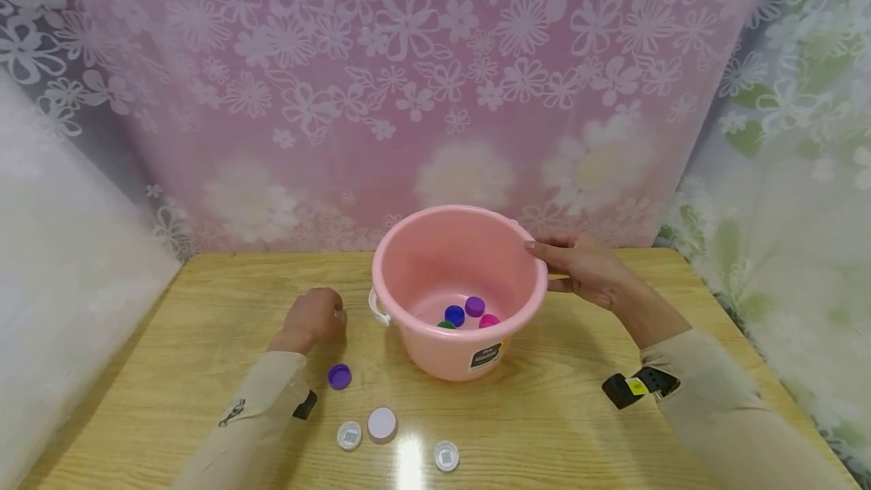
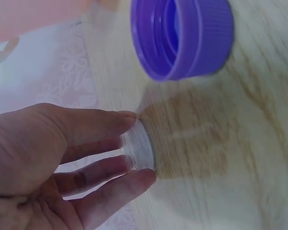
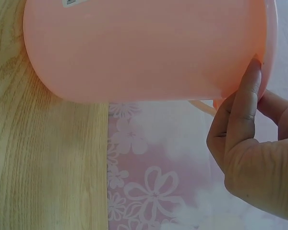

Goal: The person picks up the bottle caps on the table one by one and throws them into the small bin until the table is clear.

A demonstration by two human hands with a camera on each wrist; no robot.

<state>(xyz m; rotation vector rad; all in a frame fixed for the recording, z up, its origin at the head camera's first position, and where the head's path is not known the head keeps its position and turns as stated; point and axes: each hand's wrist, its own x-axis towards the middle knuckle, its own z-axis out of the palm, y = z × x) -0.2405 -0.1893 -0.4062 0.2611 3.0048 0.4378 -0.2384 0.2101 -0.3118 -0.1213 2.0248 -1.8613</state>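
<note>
Left of the bucket, my left hand (image 1: 313, 317) pinches a white bottle cap (image 2: 140, 143) between thumb and fingers, close over the table. A purple bottle cap (image 1: 339, 376) lies just nearer than that hand and looms large in the left wrist view. My right hand (image 1: 578, 267) grips the rim of the pink bucket (image 1: 435, 350) on its right side, thumb over the edge and fingers against the outer wall. Inside the bucket lie a blue cap (image 1: 454, 315), another purple cap (image 1: 475, 306), a pink cap (image 1: 488, 320) and a green cap (image 1: 446, 324), partly hidden by the front rim.
Toward the front of the wooden table (image 1: 578, 429) lie a pale pink cap (image 1: 382, 424), a white cap (image 1: 350, 435) and another white cap (image 1: 446, 456). The bucket's white handle (image 1: 378, 308) hangs at its left. A flowered curtain (image 1: 435, 97) stands behind the table.
</note>
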